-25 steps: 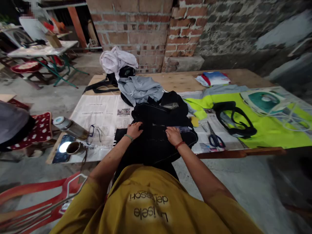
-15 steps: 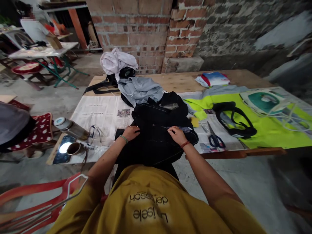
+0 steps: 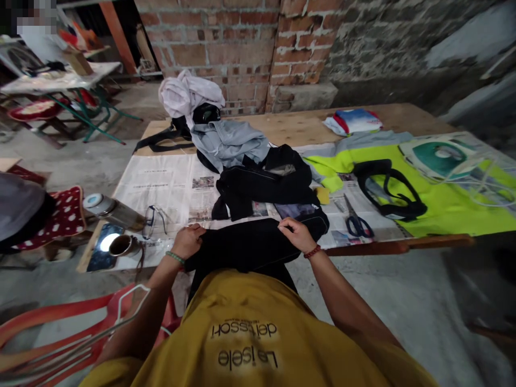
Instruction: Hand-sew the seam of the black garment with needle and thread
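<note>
The left hand (image 3: 189,241) pinched the black garment (image 3: 242,243) at its left edge, the right hand (image 3: 297,234) pinched its far edge; scissors (image 3: 358,226) lay farther right on newspaper (image 3: 386,226).

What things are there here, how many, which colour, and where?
Black cloth: count unclear, black, centre
Grey cloth: one, grey, behind black cloth
Cloth bundle: one, pale pink, far left
Bright cloth: one, lime, right
Iron: one, green and white, on bright cloth
Loop: one, black, left of iron
Scissors: one, dark, right of centre
Folded cloth: one, multicoloured, far right
Glasses: one, dark, left
Bottle: one, greyish, left
Mug: one, brown, front left
Newspaper: several, whitish, on table
Table: one, tan, centre
Chair: one, red, lower left
Other people: two, grey and white clothing, left edge
Left hand: one, green bracelet, gripping black cloth
Right hand: one, red bracelet, at black cloth
</note>
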Available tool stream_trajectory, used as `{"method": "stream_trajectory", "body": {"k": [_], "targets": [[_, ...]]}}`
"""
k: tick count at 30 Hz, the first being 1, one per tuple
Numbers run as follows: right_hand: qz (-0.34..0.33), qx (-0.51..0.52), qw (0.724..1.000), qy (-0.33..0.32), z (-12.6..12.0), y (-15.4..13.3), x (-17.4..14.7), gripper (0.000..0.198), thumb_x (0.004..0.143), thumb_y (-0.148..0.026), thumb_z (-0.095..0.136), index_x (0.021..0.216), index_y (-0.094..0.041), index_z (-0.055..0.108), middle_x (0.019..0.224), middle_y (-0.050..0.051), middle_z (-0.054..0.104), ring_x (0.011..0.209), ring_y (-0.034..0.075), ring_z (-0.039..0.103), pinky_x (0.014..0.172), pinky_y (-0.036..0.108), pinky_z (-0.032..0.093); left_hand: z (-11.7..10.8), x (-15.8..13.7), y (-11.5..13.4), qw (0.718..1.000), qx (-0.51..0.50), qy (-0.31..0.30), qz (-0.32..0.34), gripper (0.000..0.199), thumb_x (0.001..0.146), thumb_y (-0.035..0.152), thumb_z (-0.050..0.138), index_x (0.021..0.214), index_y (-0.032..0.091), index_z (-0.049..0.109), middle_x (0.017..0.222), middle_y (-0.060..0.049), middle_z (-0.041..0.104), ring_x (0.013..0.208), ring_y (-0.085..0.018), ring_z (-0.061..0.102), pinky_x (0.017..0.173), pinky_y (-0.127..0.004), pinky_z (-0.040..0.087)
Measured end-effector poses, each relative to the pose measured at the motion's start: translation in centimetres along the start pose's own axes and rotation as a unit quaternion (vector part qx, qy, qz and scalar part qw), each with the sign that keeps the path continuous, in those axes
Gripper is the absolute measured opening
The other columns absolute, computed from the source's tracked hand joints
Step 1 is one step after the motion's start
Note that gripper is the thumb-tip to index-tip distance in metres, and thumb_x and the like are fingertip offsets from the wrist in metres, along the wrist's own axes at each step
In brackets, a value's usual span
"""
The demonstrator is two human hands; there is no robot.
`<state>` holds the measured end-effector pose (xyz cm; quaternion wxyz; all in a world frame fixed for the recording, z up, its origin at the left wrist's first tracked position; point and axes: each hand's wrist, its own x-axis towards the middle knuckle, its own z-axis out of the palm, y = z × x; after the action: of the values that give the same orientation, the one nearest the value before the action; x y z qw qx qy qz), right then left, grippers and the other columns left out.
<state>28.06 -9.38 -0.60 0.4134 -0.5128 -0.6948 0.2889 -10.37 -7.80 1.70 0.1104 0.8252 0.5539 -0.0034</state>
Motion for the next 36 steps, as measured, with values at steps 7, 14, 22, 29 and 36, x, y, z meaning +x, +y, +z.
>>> {"method": "stream_trajectory", "body": {"k": [7,14,22,29,36], "targets": [[-0.084,-0.059,0.995,0.022,-0.6,-1.5,-1.8,0.011,0.086,-0.023,0.055,0.077,-0.020,0.061,0.082,0.003,0.063,0.079,0.014,0.061,0.074,0.028,0.050,0.3,-3.1,-2.1,0.992,0.025,0.089,-0.090,0.022,0.076,0.012,0.046,0.082,0.021,0.066,0.101,-0.006,0.065,0.099,-0.024,0.057,0.083,-0.036,0.040],[-0.169,-0.167,0.971,-0.004,0.6,-1.1,-4.0,0.012,0.088,-0.018,0.052,0.082,-0.020,0.063,0.083,0.005,0.065,0.081,0.016,0.059,0.077,0.032,0.047,2.3,-6.4,-1.7,0.985,0.026,0.090,-0.146,0.029,0.076,0.006,0.046,0.088,0.021,0.068,0.109,-0.006,0.066,0.097,-0.025,0.056,0.088,-0.043,0.035],[-0.146,-0.196,0.970,-0.009,1.1,-0.8,-5.1,0.017,0.089,-0.022,0.048,0.086,-0.022,0.066,0.089,0.006,0.067,0.087,0.018,0.059,0.083,0.037,0.047,0.9,-5.3,3.8,0.956,-0.082,0.275,-0.058,0.028,0.076,0.009,0.047,0.094,0.021,0.064,0.119,-0.007,0.061,0.108,-0.025,0.055,0.094,-0.043,0.038],[-0.166,-0.200,0.966,0.000,1.0,-1.0,-5.6,0.016,0.089,-0.021,0.049,0.087,-0.021,0.065,0.089,0.007,0.066,0.089,0.018,0.060,0.083,0.036,0.048,1.0,-2.2,11.3,0.956,-0.142,0.222,0.132,0.018,0.082,0.016,0.050,0.084,0.021,0.068,0.109,-0.005,0.066,0.096,-0.020,0.057,0.086,-0.038,0.039],[-0.183,-0.205,0.961,0.013,0.9,-1.3,-6.1,0.015,0.089,-0.020,0.050,0.087,-0.021,0.065,0.089,0.007,0.066,0.089,0.018,0.059,0.082,0.036,0.049,3.9,0.7,14.6,0.954,-0.105,0.187,0.211,0.021,0.087,0.033,0.056,0.099,0.021,0.068,0.115,-0.007,0.064,0.101,-0.022,0.055,0.084,-0.039,0.037]]}}
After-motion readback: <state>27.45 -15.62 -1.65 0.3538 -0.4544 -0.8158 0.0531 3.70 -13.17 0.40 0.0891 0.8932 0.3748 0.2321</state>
